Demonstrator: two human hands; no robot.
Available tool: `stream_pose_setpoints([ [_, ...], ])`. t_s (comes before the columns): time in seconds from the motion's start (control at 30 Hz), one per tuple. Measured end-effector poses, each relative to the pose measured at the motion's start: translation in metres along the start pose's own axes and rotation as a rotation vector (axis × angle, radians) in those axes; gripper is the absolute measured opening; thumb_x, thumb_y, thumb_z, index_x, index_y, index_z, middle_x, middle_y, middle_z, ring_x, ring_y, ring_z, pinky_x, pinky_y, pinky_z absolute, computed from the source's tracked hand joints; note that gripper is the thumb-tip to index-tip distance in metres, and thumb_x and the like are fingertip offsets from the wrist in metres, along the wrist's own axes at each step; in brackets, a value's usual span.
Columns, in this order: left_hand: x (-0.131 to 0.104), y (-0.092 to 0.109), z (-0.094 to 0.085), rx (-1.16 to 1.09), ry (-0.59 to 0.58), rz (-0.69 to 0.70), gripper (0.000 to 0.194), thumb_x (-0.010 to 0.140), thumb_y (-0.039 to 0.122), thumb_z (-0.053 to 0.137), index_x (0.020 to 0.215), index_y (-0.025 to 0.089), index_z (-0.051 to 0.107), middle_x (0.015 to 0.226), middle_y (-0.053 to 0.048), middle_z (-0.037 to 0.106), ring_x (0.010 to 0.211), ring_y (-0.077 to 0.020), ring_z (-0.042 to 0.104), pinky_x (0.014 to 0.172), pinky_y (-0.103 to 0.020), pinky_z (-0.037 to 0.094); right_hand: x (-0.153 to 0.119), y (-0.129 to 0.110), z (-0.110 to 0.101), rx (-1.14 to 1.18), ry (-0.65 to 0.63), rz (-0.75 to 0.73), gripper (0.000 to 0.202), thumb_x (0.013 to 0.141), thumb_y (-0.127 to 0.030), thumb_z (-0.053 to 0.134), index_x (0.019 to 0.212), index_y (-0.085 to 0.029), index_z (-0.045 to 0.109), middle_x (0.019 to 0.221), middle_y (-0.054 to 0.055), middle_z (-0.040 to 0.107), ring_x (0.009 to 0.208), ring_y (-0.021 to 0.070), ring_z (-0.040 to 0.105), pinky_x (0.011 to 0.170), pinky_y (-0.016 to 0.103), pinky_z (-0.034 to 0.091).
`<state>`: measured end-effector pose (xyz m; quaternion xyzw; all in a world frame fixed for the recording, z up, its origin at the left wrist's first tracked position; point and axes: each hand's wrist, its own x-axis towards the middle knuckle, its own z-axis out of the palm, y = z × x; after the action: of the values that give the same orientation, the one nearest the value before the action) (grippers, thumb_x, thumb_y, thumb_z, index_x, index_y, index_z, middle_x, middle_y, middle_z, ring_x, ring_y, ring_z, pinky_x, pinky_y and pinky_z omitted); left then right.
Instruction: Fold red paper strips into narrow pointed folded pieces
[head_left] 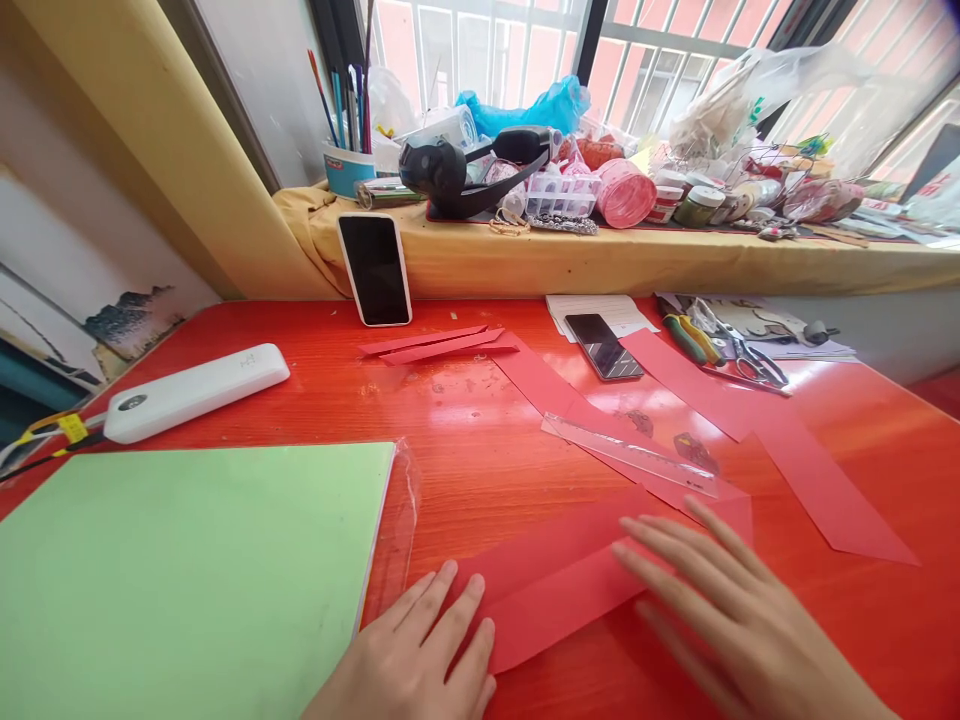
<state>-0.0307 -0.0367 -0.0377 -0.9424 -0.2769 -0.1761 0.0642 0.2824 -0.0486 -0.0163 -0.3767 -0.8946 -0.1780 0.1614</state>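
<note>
A strip of red paper (555, 590) with a lengthwise crease lies on the table in front of me. My left hand (420, 650) rests on its left end, fingers stretched out and pressing the sheet. Over the right end hovers or rests my right hand (705, 590), slightly blurred, its fingers spread; whether it touches the paper I cannot tell. Just beyond lies a clear ruler (630, 455) on another red paper strip (540, 385). Further right is a bent red paper piece (810, 470). Narrow folded red strips (442, 345) sit farther back.
Green paper (202, 560) in a stack covers the left side. Behind it lies a white power strip (199, 392). A phone (375, 270) leans at the back; another phone (604, 347) lies flat. Scissors (750, 355) and pliers (694, 340) are at back right. A cluttered sill (600, 262) runs behind.
</note>
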Motion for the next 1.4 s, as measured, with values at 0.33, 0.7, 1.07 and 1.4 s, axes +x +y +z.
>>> stream_pose_setpoints([
  [0.33,0.011,-0.009,0.003,-0.432,0.082,-0.268,0.026,0.098,0.018,0.051,0.086,0.024,0.073,0.095,0.004,0.076,0.1,-0.0155,0.073,0.093,-0.021,0.056,0.034,-0.037,0.026,0.665,-0.299,0.2,0.016,0.097,-0.018,0.059,0.091,-0.023,0.072,0.087,0.001,0.07,0.076,0.0148,0.064,0.068,0.025,0.051],
  [0.7,0.013,-0.01,0.009,-0.606,0.058,-0.387,0.023,0.095,0.013,0.051,0.081,0.022,0.067,0.087,0.002,0.07,0.086,-0.0164,0.067,0.082,-0.024,0.056,0.057,-0.023,0.025,0.658,-0.775,0.633,0.019,0.083,-0.027,0.073,0.067,-0.019,0.065,0.072,0.001,0.068,0.066,0.0162,0.059,0.061,0.026,0.04],
  [1.07,0.019,-0.008,0.006,-0.532,-0.079,-0.35,0.026,0.092,0.005,0.044,0.083,0.021,0.062,0.087,-0.001,0.065,0.085,-0.0161,0.064,0.084,-0.025,0.056,0.065,-0.016,0.029,0.525,-0.959,0.558,0.026,0.083,-0.032,0.067,0.063,-0.02,0.057,0.069,0.001,0.068,0.058,0.0133,0.049,0.054,0.026,0.024],
  [1.4,0.02,-0.008,0.001,-0.519,-0.092,-0.34,0.026,0.092,0.006,0.043,0.083,0.021,0.062,0.088,-0.001,0.065,0.086,-0.0171,0.064,0.085,-0.026,0.056,0.079,-0.017,0.024,0.399,-1.081,0.524,0.026,0.083,-0.029,0.066,0.062,-0.019,0.055,0.07,0.003,0.071,0.056,0.0129,0.045,0.051,0.027,0.017],
])
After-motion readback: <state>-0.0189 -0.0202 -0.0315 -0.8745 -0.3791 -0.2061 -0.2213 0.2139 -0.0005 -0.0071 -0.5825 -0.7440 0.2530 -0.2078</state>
